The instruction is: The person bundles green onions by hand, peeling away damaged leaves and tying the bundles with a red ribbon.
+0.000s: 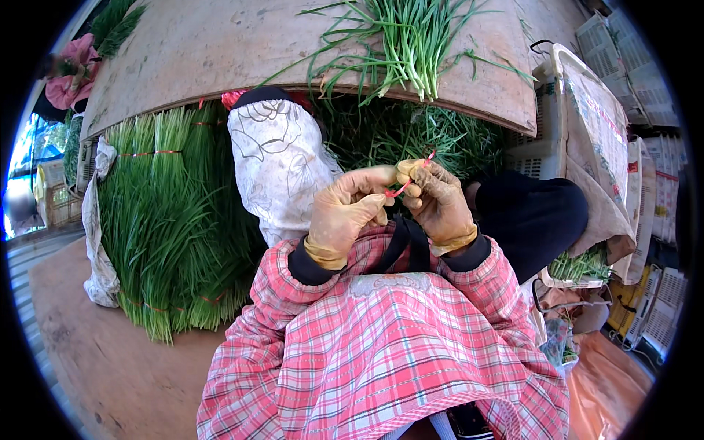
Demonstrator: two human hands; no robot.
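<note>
In front of my plaid-covered chest, a thin red tie [400, 190] runs between my two hands, both in soiled yellowish gloves. My left hand [345, 209] is closed, its thumb and fingers pinching the lower end of the tie. Pinched fingers of my right hand [442, 209] grip the tie farther up, and its tip sticks out above them. Past my hands, a loose bunch of green chives [416, 48] lies on the wooden board [213, 55], white stalk ends toward me. More loose green leaves [418, 136] show beneath the board's edge, partly hidden by my hands.
At left stand tied bundles of chives [165, 220], with red bands and a white cloth [99, 242] alongside. A cloth-draped crate [598, 125] and more plastic crates [631, 66] are at right. A person in pink [73, 73] appears at far left.
</note>
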